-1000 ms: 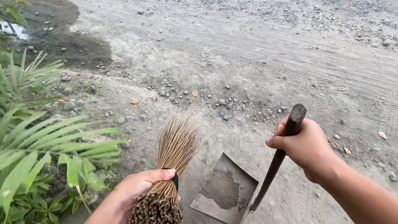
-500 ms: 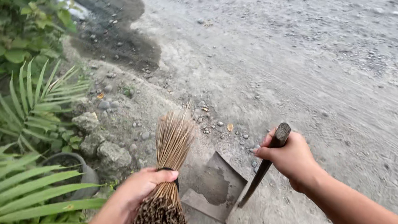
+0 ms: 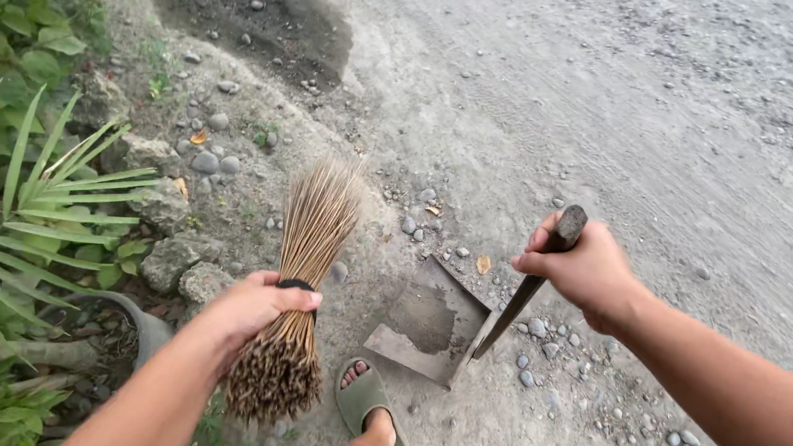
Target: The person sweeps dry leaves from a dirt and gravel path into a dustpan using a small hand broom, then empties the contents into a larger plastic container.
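Gravel and grey dirt lie under me. My left hand (image 3: 250,308) is wrapped tight around the banded neck of a stick broom (image 3: 300,287), its bristles fanned toward the stones (image 3: 205,161) by the plants (image 3: 12,196). My right hand (image 3: 584,269) is clenched on the dark handle (image 3: 528,285) of a metal dustpan (image 3: 427,323), which rests on the ground just beside my green sandal (image 3: 372,407).

Gravelly dirt ground (image 3: 689,138) beside plants

A metal dustpan (image 3: 425,322) rests on it among scattered pebbles (image 3: 541,357); larger stones (image 3: 176,256) and a dark damp patch (image 3: 270,21) lie leftward.
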